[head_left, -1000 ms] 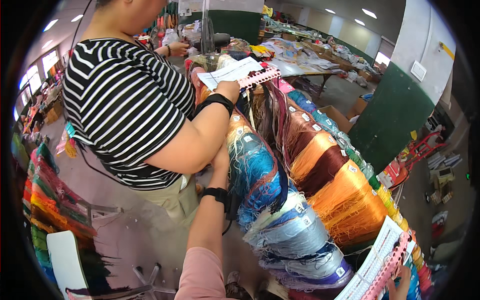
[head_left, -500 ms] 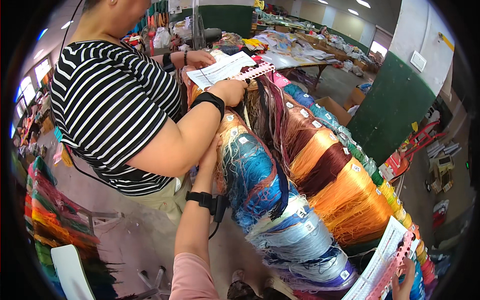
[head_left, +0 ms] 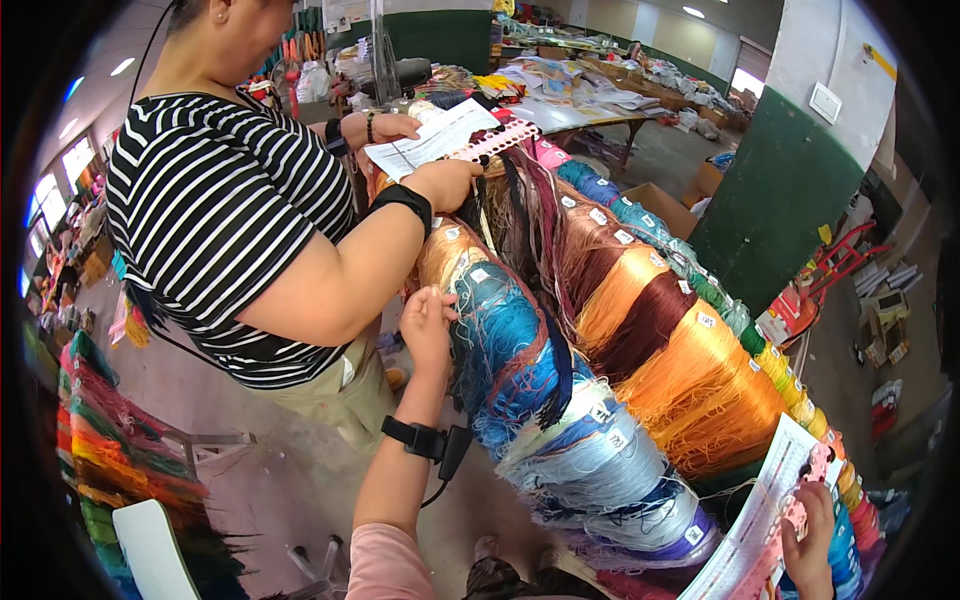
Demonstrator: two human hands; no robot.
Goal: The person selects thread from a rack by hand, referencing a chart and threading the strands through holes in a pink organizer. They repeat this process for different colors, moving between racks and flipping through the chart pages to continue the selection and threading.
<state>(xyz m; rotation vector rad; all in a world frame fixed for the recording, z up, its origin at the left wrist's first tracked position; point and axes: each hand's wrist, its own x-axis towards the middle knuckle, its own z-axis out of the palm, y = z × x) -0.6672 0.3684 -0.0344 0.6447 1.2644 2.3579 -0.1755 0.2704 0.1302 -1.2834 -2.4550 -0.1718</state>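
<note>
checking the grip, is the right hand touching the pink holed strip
Touching: the head view shows the right hand at lower right, its fingers lying over the pink holed strip.

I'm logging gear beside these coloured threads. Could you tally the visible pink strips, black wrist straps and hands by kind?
Pink strips: 2
Black wrist straps: 3
Wearer's left hand and right hand: 2
Co-worker's hands: 2
Total: 9

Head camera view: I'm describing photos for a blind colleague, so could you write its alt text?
A person's right hand holds a pink strip and white sheet, while their left hand, fingers partly curled, is raised beside blue thread. At left, a co-worker in a striped shirt has a similar sheet and strip above colourful thread bundles.
</note>
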